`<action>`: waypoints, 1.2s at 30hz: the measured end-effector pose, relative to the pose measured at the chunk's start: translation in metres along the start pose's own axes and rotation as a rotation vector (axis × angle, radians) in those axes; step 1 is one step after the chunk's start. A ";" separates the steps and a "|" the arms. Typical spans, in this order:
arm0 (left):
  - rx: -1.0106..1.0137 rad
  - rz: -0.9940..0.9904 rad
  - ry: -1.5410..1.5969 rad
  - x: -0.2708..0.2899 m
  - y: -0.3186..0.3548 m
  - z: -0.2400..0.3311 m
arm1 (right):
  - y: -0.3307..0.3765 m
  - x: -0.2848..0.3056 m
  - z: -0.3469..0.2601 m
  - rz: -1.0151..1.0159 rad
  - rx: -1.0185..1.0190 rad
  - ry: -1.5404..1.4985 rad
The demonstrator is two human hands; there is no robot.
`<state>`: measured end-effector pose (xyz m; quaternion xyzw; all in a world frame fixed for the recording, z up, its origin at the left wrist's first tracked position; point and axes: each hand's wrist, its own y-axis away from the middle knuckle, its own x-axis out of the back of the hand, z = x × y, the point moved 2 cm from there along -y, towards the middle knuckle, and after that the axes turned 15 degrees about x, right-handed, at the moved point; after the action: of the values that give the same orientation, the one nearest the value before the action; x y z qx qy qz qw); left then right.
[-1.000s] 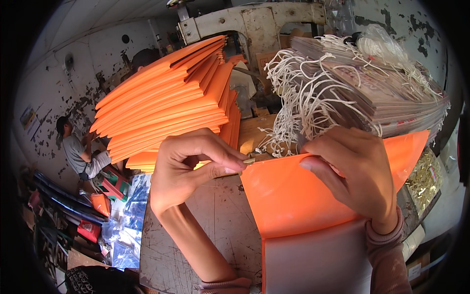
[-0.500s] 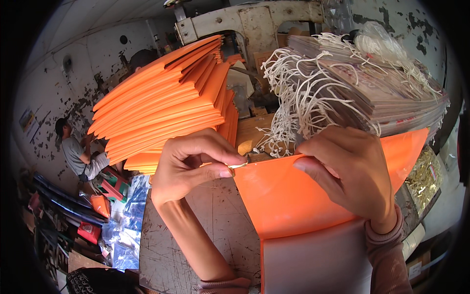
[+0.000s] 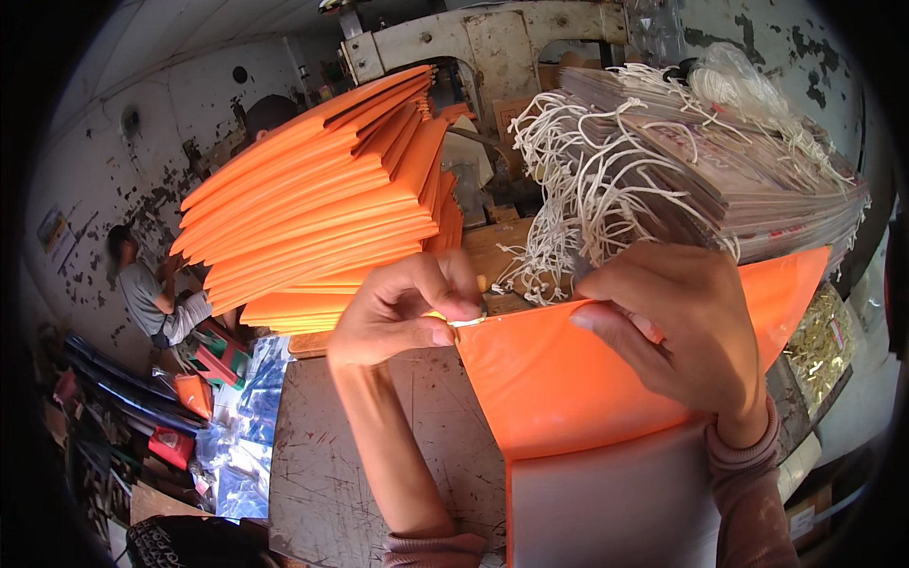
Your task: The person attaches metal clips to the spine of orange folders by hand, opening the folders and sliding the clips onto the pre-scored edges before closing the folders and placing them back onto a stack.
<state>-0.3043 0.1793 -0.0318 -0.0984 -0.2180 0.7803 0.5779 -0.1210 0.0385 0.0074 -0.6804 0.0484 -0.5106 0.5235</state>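
An orange plastic sheet (image 3: 568, 398) hangs in front of me, folded along its lower part, with a greyish see-through panel (image 3: 615, 502) below the fold. My right hand (image 3: 677, 331) is closed on its top edge, thumb on the near face and fingers behind. At the sheet's upper left corner my left hand (image 3: 407, 308) pinches a short white piece of cord (image 3: 468, 322) between thumb and forefinger. How the cord meets the corner is too small to tell.
A tall stack of folded orange sheets (image 3: 312, 218) stands behind my left hand. To the right is a pile of clear sleeves (image 3: 786, 208) with knotted white cords (image 3: 587, 180). A machine frame (image 3: 492, 43) stands behind. Metal table (image 3: 398, 417) beneath; a person (image 3: 151, 293) sits far left.
My left hand has shifted to the right, closer to the sheet's corner, still pinching the cord. The right hand and the sheet have hardly moved.
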 end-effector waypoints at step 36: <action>-0.405 -0.399 0.773 -0.034 -0.049 -0.058 | 0.000 -0.008 0.004 0.052 0.040 0.012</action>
<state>-0.2284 0.1723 -0.0642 -0.4481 -0.1494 0.5024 0.7243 -0.1221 0.0465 0.0026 -0.6651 0.0588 -0.5019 0.5498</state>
